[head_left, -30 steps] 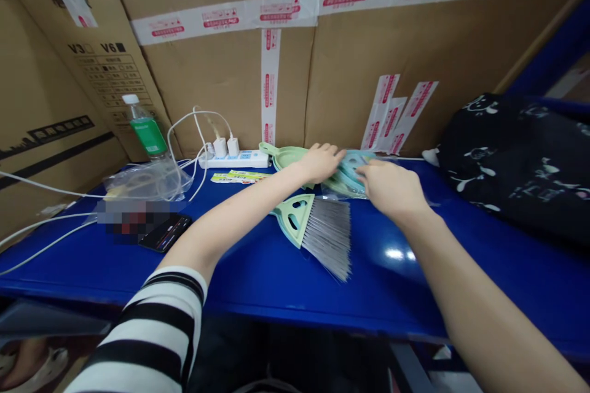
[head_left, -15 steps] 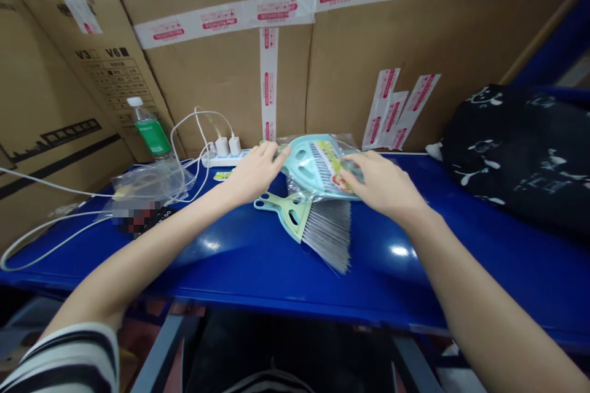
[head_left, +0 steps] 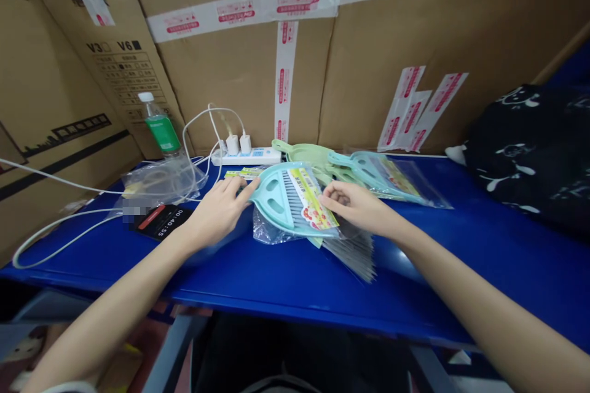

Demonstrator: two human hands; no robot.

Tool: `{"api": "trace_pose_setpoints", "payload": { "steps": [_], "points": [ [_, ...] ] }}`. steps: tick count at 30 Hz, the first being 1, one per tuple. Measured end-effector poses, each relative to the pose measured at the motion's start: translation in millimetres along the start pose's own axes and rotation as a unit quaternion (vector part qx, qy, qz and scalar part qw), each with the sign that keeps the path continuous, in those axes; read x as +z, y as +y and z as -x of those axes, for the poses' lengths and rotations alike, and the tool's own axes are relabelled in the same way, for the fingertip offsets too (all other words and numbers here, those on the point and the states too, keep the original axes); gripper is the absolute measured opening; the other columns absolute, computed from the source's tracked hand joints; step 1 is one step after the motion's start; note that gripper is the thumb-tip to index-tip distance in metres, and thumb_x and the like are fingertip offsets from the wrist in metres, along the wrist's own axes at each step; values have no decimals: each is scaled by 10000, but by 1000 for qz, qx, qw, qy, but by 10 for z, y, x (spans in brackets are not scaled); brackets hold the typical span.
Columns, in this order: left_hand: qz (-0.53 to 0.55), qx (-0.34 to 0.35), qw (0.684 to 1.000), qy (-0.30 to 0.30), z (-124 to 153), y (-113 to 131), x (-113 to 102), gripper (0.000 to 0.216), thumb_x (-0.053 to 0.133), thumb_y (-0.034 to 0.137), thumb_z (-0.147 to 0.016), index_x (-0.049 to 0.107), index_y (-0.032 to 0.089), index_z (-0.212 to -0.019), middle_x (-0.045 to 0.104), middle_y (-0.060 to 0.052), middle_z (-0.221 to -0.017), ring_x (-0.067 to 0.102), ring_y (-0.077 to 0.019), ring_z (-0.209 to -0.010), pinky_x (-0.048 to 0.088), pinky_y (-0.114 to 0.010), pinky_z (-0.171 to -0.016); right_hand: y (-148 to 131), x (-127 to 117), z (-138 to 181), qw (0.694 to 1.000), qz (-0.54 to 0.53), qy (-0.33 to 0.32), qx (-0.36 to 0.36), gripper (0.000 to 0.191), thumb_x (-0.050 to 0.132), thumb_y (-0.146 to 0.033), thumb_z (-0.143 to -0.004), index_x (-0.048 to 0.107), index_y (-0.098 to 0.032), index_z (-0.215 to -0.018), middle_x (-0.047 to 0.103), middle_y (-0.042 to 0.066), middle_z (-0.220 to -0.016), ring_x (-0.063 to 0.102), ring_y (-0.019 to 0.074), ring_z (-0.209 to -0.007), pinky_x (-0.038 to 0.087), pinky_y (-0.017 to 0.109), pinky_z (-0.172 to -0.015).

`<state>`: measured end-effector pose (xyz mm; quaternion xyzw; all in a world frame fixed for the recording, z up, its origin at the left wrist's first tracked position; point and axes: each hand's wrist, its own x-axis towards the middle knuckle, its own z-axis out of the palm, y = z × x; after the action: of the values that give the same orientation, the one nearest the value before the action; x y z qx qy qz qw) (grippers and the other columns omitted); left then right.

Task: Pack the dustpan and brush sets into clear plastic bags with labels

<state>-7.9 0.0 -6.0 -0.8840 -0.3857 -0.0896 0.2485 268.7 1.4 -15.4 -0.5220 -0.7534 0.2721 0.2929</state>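
A light blue dustpan [head_left: 268, 204] with a grey-bristled brush and a yellow printed card sits in a clear plastic bag, held just above the blue table. My left hand [head_left: 222, 207] is closed around its handle end. On the other side, my right hand [head_left: 353, 204] has its fingers curled at the bag's edge beside the card. Under the package lies a loose brush [head_left: 354, 258], mostly covered, its grey bristles sticking out. Behind it rest a pale green dustpan [head_left: 306, 152] and a second bagged blue dustpan [head_left: 369, 172].
A white power strip [head_left: 260, 156] with chargers and cables stands against the cardboard wall [head_left: 230, 61]. To the left are a green-labelled bottle [head_left: 163, 134], a crumpled plastic bag [head_left: 157, 181] and a phone [head_left: 163, 221]. A black patterned bag [head_left: 525, 159] sits at the right.
Both hands have brought the bagged blue dustpan toward me and over the loose brush. The green dustpan and second bagged blue one behind now show. The view has shifted slightly.
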Motion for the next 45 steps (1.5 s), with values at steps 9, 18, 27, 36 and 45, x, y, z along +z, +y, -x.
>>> {"api": "trace_pose_setpoints", "payload": {
  "steps": [9,18,27,36,45],
  "points": [
    [7,18,1000,-6,48,-21,53,438,324,156,-941,414,91,-1364,570,-146,-1024,534,-247,-926,488,-384,-804,2,95,3,999,28,26,-24,200,463,-404,-778,483,-234,-674,487,-35,-540,423,126,-496,340,267,-487],
    [2,34,999,3,41,-5,47,429,317,168,-948,427,65,-1349,568,-146,-1000,531,-239,-887,492,-374,-780,-57,100,20,998,54,21,-5,176,468,-306,-748,483,-233,-589,453,-41,-500,413,123,-480,330,266,-489],
    [16,33,999,-3,49,-14,53,443,321,148,-931,408,77,-1360,564,-139,-1006,530,-236,-895,492,-381,-791,-89,50,44,994,32,94,-50,182,492,-346,-735,536,-217,-613,495,-22,-513,416,120,-477,357,268,-492],
    [54,29,998,14,59,49,41,426,287,198,-958,416,95,-1351,552,-132,-995,514,-235,-890,496,-380,-773,44,-12,-19,996,-78,-43,-4,506,563,-403,-732,632,-198,-1189,530,-7,-695,449,111,-519,384,260,-459],
    [77,58,995,-22,91,104,12,477,346,100,-898,393,125,-1372,534,-117,-1039,497,-224,-924,479,-368,-819,101,-480,6,989,72,108,-65,420,564,-301,-742,625,-197,-1144,570,3,-676,507,125,-487,448,283,-461]
  ]
}}
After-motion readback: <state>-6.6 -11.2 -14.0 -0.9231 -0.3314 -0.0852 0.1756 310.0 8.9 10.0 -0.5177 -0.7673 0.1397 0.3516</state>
